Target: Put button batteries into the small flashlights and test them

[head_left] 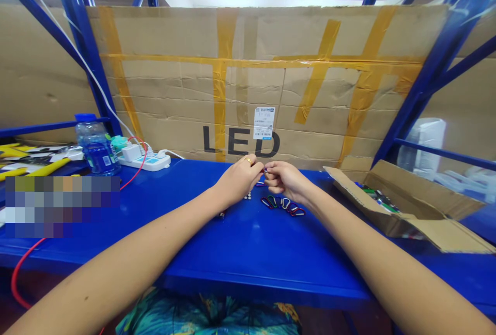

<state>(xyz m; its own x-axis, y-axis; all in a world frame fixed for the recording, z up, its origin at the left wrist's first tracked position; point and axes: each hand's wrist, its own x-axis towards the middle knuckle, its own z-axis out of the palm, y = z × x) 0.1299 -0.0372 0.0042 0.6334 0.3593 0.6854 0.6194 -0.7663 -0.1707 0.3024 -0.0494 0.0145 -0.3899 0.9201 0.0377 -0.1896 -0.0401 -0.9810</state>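
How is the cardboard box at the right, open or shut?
Open: the cardboard box has its flaps spread apart, and small coloured items show inside.

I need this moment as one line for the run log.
left hand: at small item, grip unclear; right hand: pinching it; clips: on table, by right hand; open box: at right

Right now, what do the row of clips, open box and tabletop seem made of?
Clips: probably coated metal, given their coloured shine. Open box: brown cardboard, matte, with creased flaps. Tabletop: likely painted metal, smooth glossy blue with soft reflections, though plastic cannot be excluded.
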